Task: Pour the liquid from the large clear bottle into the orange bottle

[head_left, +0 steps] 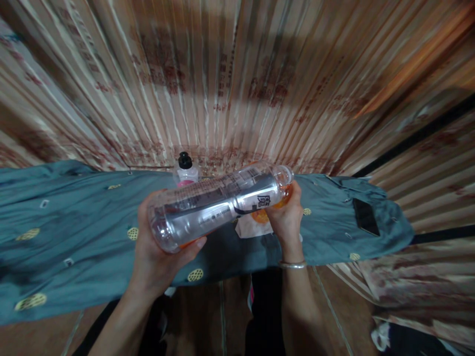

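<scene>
Clear bottle (218, 207) lies across your grip above the middle of the cloth-covered worktop (92, 222), your left hand (150, 262) wrapped round its base, your right hand (288, 215) by the neck, finger closure hidden, likely supporting both ends; black-capped bottle (186, 173) near far edge.

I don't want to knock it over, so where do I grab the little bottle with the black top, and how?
I'd come from above and hold its clear shoulders, just under the black top. The little bottle looks upright, and the big clear bottle crosses in front, hiding its lower part.
</scene>
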Motion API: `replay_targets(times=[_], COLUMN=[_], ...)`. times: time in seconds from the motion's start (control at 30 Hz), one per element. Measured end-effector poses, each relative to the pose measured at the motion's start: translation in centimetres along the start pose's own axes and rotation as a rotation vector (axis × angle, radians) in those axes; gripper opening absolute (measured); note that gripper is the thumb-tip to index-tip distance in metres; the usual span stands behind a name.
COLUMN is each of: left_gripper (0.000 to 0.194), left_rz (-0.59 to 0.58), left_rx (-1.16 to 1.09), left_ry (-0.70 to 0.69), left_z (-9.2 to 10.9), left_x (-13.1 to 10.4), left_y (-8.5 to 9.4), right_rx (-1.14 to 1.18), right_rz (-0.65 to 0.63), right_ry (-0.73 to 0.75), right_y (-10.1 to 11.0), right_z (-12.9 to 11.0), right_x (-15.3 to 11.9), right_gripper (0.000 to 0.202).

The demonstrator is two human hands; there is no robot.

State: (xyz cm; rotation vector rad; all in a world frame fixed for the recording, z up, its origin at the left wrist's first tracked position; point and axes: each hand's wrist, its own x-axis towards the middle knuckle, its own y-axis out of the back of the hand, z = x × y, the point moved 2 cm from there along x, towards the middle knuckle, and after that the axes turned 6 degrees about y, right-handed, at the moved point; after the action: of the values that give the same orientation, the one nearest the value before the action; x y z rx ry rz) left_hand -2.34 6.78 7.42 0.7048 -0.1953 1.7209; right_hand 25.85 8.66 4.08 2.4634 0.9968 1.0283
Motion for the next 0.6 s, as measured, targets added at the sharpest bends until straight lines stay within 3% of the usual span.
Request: replay_targets(times=[0.6], left_gripper=[0.064], left_rz=[0.008], left_rx=[0.060], left_ry=[0.009], left_z=[0.42], left_x=[-0.05], left_y=[0.17], right_rx=[-0.014], right_rz=[0.028], right_ry=[0.028], right_y=[-0.12], right_z=[0.38], right_x=[-0.08], right_gripper=[0.081])
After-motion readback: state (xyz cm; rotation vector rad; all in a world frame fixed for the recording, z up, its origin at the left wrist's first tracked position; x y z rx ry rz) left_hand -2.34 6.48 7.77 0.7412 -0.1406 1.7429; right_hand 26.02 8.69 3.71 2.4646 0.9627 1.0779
